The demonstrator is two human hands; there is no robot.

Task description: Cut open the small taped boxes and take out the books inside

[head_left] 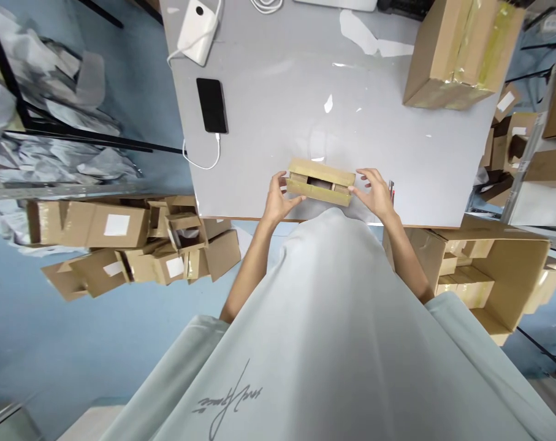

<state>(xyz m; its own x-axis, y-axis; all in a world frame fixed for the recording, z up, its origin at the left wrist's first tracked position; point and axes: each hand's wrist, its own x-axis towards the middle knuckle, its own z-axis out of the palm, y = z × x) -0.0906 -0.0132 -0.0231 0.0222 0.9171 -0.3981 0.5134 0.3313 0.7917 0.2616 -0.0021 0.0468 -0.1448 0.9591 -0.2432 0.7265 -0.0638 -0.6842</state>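
A small cardboard box (320,182) lies near the front edge of the grey table (268,104), its flaps partly open toward me. My left hand (278,197) grips its left end, fingers curled round the corner. My right hand (374,193) holds the right end, fingers bent over the top edge. Both hands are in contact with the box.
A black phone (211,105) on a white cable and a white power bank (197,30) lie at the table's back left. A big taped carton (461,52) stands back right. A heap of small boxes (135,242) lies on the floor left; an open carton (502,275) with boxes is right.
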